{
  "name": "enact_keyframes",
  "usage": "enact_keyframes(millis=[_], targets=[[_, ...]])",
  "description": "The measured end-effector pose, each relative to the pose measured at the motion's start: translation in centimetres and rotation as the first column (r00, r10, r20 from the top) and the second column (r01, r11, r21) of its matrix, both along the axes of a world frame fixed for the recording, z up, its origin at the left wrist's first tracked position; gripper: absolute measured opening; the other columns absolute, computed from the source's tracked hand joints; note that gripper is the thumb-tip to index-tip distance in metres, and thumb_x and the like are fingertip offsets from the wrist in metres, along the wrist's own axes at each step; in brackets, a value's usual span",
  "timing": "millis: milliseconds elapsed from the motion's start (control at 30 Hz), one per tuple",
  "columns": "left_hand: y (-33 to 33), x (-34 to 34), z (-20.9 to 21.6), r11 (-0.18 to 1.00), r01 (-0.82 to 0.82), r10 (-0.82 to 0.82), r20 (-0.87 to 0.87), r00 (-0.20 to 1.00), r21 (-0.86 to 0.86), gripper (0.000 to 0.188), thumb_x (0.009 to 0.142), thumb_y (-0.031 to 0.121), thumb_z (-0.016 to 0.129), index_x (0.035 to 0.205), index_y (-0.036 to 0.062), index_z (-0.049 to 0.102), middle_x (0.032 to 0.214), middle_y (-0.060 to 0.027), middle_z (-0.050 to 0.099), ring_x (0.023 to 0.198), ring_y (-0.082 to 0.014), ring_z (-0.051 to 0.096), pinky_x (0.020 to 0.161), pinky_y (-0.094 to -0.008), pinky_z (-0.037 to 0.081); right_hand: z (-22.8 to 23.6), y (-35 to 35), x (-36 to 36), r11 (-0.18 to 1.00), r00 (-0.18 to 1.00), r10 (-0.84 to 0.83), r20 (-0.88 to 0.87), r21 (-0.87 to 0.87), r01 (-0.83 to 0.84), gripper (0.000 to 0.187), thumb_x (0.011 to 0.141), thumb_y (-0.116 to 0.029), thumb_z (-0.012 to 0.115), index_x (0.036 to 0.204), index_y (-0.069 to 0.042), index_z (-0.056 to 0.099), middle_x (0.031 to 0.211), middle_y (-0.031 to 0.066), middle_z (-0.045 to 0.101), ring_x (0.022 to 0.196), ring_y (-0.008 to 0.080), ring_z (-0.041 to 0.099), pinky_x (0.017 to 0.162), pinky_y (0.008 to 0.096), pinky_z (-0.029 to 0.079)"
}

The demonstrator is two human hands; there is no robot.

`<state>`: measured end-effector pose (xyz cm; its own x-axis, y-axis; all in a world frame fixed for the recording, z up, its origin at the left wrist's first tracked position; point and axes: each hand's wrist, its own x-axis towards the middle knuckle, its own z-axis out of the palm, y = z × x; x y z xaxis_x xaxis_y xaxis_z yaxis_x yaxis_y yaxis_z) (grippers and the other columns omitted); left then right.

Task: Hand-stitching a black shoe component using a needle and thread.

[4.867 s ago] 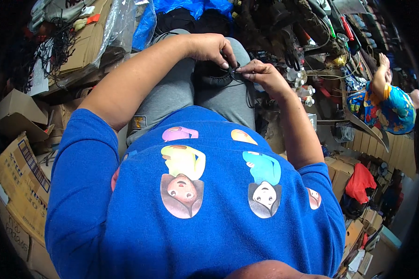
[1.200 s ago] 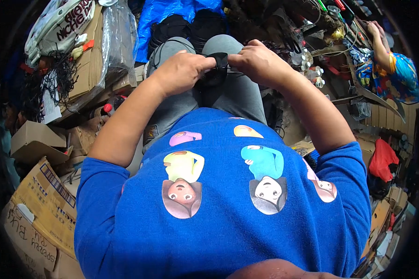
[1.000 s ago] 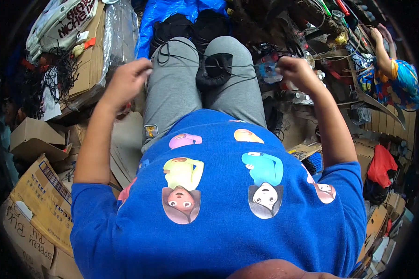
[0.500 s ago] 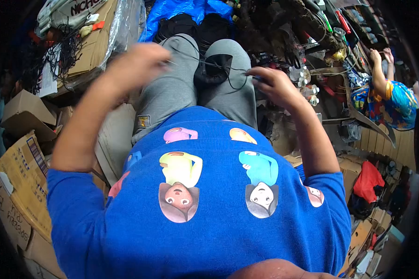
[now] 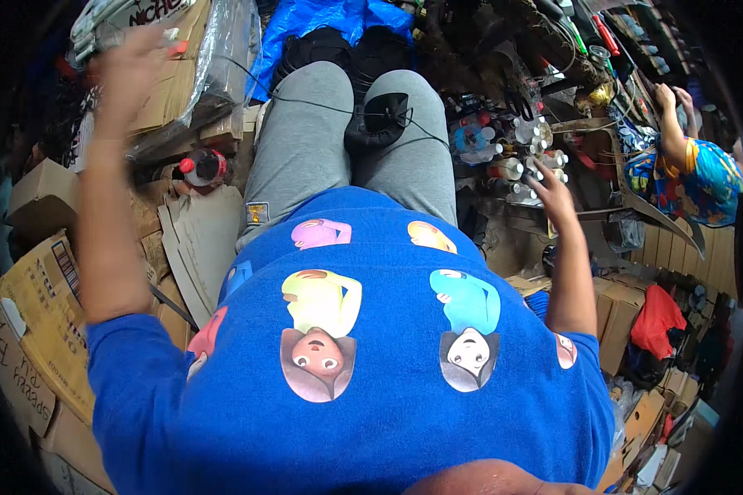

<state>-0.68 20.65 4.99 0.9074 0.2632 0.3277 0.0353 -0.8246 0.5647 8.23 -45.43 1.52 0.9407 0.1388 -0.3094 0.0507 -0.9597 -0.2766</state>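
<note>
A small black padded piece (image 5: 376, 124) rests on my lap between the grey-trousered thighs. A thin black cord (image 5: 285, 98) runs from it in both directions. My left hand (image 5: 136, 70) is raised at the far left over the cardboard, smeared by motion; the cord stretches up toward it and seems to be in its fingers. My right hand (image 5: 551, 191) is out to the right beside several bottles, its fingers bent. The cord slants toward it over my right thigh, then fades against the dark background, so its hold is hard to see.
A red-capped bottle (image 5: 204, 167) lies left of my legs, near flat cardboard (image 5: 198, 239) and boxes. White-capped bottles (image 5: 512, 169) crowd the right side. Blue plastic sheeting (image 5: 285, 29) lies beyond my knees. At far right is another person's arm (image 5: 671, 124).
Both hands have moved apart from the lap, the left far up and left, the right outward and down. The cord is drawn out longer on the left. The black piece stays in place.
</note>
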Motion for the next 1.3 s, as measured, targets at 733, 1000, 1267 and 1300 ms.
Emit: enact_keyframes(millis=[733,1000,1267,1300], targets=[[-19.3,3.1,-3.1,0.749,0.624,-0.639,0.005,0.769,-0.225,0.026,0.078,0.014,0.066,0.104,0.0074,0.065,0.116,-0.0097,0.059,0.105,-0.0239,0.056,0.088,-0.0325,0.044,3.0,20.2,1.4,0.714,0.921,0.389,0.027,0.623,-0.319,0.024,0.083,-0.004,0.06,0.106,-0.007,0.066,0.087,0.0039,0.058,0.075,0.011,0.055,0.072,0.025,0.046],[-21.4,7.0,-1.8,0.67,0.587,-0.742,-0.378,0.554,-0.454,0.024,0.076,0.021,0.069,0.093,0.0052,0.065,0.09,-0.0086,0.057,0.088,-0.0223,0.057,0.078,-0.0329,0.045,3.1,22.6,2.6,0.686,0.813,0.554,0.176,0.457,-0.566,0.016,0.074,0.001,0.066,0.087,-0.008,0.068,0.082,0.002,0.055,0.079,0.0118,0.058,0.069,0.0257,0.046],[-21.4,7.2,-3.4,0.607,0.52,-0.776,-0.307,0.552,-0.601,0.02,0.074,0.018,0.071,0.089,0.0043,0.067,0.087,-0.0064,0.059,0.082,-0.0169,0.057,0.078,-0.0292,0.043,2.1,22.6,1.9,0.669,0.835,0.543,0.09,0.555,-0.495,0.016,0.073,0.004,0.065,0.085,-0.007,0.068,0.081,0.0012,0.056,0.079,0.0117,0.058,0.07,0.0257,0.047],[-21.4,7.3,-3.6,0.568,0.505,-0.797,-0.28,0.536,-0.651,0.02,0.074,0.017,0.07,0.089,0.0032,0.067,0.086,-0.0061,0.06,0.082,-0.0156,0.057,0.079,-0.0289,0.043,2.0,22.8,1.6,0.662,0.845,0.53,0.069,0.589,-0.464,0.016,0.073,0.003,0.065,0.085,-0.007,0.068,0.081,0.0013,0.056,0.079,0.0116,0.058,0.071,0.0256,0.047]])
